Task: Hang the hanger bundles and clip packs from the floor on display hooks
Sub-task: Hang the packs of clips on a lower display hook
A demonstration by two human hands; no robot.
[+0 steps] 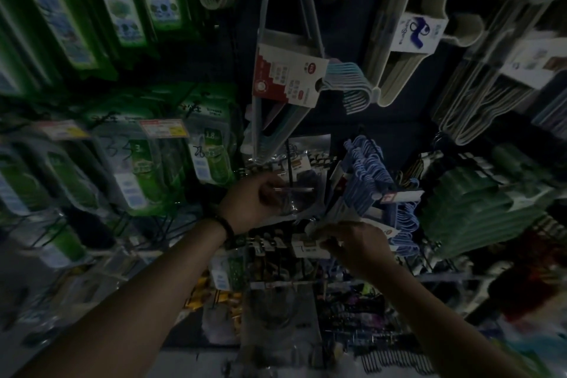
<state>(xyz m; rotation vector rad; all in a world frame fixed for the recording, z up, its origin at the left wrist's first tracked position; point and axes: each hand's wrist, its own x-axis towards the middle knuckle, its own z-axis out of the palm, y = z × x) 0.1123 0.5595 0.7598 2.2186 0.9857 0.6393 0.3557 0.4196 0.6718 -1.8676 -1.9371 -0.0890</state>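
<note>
Dimly, left grip (pixel 254 201) clutched a clear pack (pixel 302 205); right grip (pixel 357 244), at four o'clock, seemingly pinched a tag (pixel 308 250).

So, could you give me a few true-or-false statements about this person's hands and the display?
1. The left hand grips a clear pack. True.
2. The right hand hangs idle at the person's side. False: it is raised to the display and pinches a white card.
3. Just above the right hand hang blue hangers. True.
4. The left wrist is bare. False: it wears a dark band.
5. The packs on the left of the display are red. False: they are green packs.
</note>
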